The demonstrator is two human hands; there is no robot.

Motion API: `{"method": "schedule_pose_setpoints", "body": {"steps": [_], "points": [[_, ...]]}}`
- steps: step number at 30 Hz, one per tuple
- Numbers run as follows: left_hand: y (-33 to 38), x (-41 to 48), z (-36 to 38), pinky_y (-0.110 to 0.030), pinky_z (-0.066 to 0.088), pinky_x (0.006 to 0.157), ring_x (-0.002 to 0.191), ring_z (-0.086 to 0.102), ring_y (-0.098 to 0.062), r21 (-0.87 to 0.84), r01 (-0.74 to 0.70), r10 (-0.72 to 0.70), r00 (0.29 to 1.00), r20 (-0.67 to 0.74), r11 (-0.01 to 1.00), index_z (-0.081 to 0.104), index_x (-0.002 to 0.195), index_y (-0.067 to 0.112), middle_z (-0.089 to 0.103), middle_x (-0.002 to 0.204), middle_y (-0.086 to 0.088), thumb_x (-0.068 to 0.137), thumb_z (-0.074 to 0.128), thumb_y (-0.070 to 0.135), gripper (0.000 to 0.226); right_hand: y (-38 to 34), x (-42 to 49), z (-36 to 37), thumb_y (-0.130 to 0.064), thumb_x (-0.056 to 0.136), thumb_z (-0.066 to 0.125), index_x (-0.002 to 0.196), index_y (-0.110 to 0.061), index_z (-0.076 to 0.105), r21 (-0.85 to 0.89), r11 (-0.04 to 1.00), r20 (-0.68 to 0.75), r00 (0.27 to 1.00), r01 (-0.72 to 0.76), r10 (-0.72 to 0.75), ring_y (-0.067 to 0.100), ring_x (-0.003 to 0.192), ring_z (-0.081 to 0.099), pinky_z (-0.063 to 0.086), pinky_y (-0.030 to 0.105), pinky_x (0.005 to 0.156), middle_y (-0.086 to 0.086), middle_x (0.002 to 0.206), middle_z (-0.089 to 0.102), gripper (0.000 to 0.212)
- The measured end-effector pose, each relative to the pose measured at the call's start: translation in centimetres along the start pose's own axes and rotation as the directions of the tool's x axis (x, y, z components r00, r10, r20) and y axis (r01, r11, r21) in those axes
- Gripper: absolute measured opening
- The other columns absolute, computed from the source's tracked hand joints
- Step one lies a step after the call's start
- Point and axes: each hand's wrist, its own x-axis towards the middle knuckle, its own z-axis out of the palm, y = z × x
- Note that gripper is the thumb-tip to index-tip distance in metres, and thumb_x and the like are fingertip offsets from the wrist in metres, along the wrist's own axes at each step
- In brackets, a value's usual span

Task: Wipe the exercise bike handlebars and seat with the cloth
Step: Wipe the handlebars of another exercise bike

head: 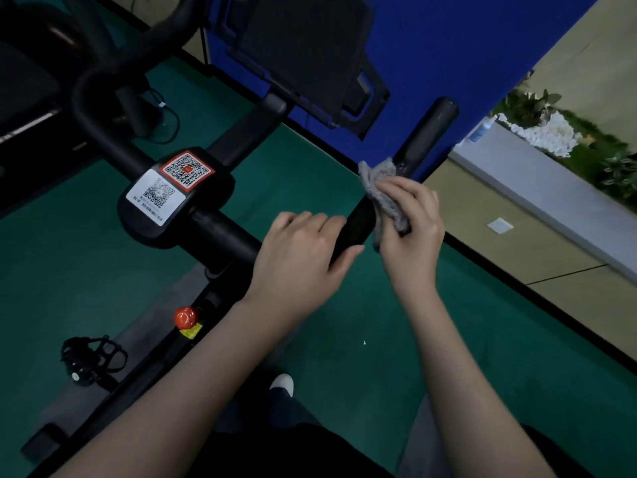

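The black handlebar (425, 132) of the exercise bike runs across the middle of the view, with its right grip pointing up and away. My left hand (303, 250) grips the bar at the bend. Just right of it, my right hand (412, 222) holds a crumpled grey cloth (382, 188) against the right grip. The centre block (172, 198) of the bar carries two QR-code stickers. The bar's left loop (93, 98) curves off to the upper left. The seat is not in view.
A dark console screen (306, 53) stands behind the bar against a blue wall (465, 46). Below lie a red knob (185, 317), a pedal (91, 360) and green floor (396, 357). A grey ledge (551, 188) with plants and a small bottle (481, 131) runs at the right.
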Motion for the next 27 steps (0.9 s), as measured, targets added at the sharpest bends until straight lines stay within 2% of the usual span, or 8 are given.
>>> {"method": "schedule_pose_setpoints", "body": {"steps": [4, 7, 11, 16, 20, 21, 24, 27], "points": [[-0.2, -0.1, 0.2, -0.039, 0.045, 0.08, 0.082, 0.061, -0.024, -0.045, -0.007, 0.006, 1.0, -0.02, 0.999, 0.064, 0.105, 0.013, 0.066, 0.085, -0.001, 0.091, 0.038, 0.05, 0.048, -1.5, -3.2, 2.1, 0.011, 0.086, 0.058, 0.11, 0.004, 0.067, 0.212, 0.962, -0.216, 0.952, -0.17, 0.215, 0.027, 0.111, 0.058, 0.043, 0.024, 0.098, 0.017, 0.112, 0.061, 0.026], [-0.3, -0.2, 0.2, -0.038, 0.048, 0.078, 0.083, 0.062, -0.024, -0.073, -0.013, 0.012, 1.0, -0.024, 0.997, 0.064, 0.11, 0.011, 0.067, 0.088, -0.002, 0.091, 0.04, 0.049, 0.049, -2.5, -4.9, 2.5, 0.012, 0.087, 0.056, 0.114, 0.004, 0.065, 0.31, 0.919, -0.244, 0.914, -0.243, 0.324, 0.02, 0.112, 0.058, 0.046, 0.028, 0.099, 0.016, 0.115, 0.061, 0.029], [-0.3, -0.4, 0.1, -0.038, 0.049, 0.078, 0.087, 0.064, -0.024, -0.073, -0.025, 0.024, 1.0, -0.012, 0.997, 0.063, 0.116, 0.009, 0.068, 0.093, -0.003, 0.091, 0.042, 0.047, 0.05, -3.3, -5.1, 3.0, 0.007, 0.089, 0.056, 0.118, 0.001, 0.062, 0.434, 0.821, -0.268, 0.817, -0.372, 0.511, 0.018, 0.113, 0.059, 0.047, 0.034, 0.099, 0.01, 0.116, 0.062, 0.03], [-0.4, -0.5, -0.3, -0.036, 0.048, 0.079, 0.088, 0.062, -0.022, -0.1, -0.017, 0.017, 1.0, 0.001, 0.995, 0.061, 0.119, 0.014, 0.067, 0.093, 0.001, 0.091, 0.041, 0.049, 0.05, -5.2, -8.3, 3.6, -0.003, 0.093, 0.056, 0.12, -0.004, 0.063, 0.653, 0.55, -0.118, 0.647, -0.521, 0.753, 0.017, 0.109, 0.064, 0.051, 0.032, 0.095, 0.007, 0.114, 0.069, 0.028], [-0.6, -0.6, -0.4, -0.036, 0.049, 0.083, 0.093, 0.062, -0.021, -0.124, -0.016, 0.018, 1.0, 0.012, 0.992, 0.06, 0.125, 0.013, 0.067, 0.098, 0.0, 0.093, 0.053, 0.042, 0.043, -4.3, -6.9, 3.6, 0.0, 0.095, 0.051, 0.114, -0.001, 0.065, 0.796, 0.248, 0.067, 0.488, -0.552, 0.87, 0.029, 0.107, 0.064, 0.05, 0.045, 0.098, 0.016, 0.111, 0.069, 0.023], [-0.6, -0.6, -0.5, -0.036, 0.049, 0.084, 0.094, 0.062, -0.021, -0.13, -0.015, 0.017, 1.0, 0.014, 0.991, 0.059, 0.125, 0.013, 0.067, 0.098, 0.0, 0.093, 0.056, 0.04, 0.042, -4.0, -6.5, 3.6, 0.0, 0.095, 0.051, 0.113, 0.0, 0.064, 0.805, 0.217, 0.097, 0.482, -0.553, 0.871, 0.028, 0.106, 0.065, 0.049, 0.045, 0.098, 0.018, 0.11, 0.069, 0.023], [-0.6, -0.7, -0.6, -0.034, 0.049, 0.084, 0.093, 0.061, -0.019, -0.139, -0.013, 0.016, 1.0, 0.019, 0.99, 0.058, 0.126, 0.015, 0.066, 0.098, 0.002, 0.092, 0.058, 0.037, 0.041, -4.0, -6.6, 3.4, 0.0, 0.096, 0.048, 0.115, -0.001, 0.064, 0.809, 0.151, 0.227, 0.539, -0.567, 0.812, 0.019, 0.096, 0.066, 0.052, 0.034, 0.09, 0.014, 0.106, 0.07, 0.024], [-0.6, -0.7, -0.6, -0.029, 0.046, 0.082, 0.092, 0.06, -0.016, -0.144, -0.011, 0.013, 1.0, 0.013, 0.99, 0.058, 0.127, 0.017, 0.065, 0.098, 0.005, 0.091, 0.058, 0.037, 0.041, -4.4, -8.0, 2.9, 0.004, 0.096, 0.044, 0.119, 0.001, 0.06, 0.816, 0.031, 0.361, 0.55, -0.577, 0.753, 0.02, 0.1, 0.064, 0.051, 0.031, 0.091, 0.017, 0.111, 0.068, 0.028]]}}
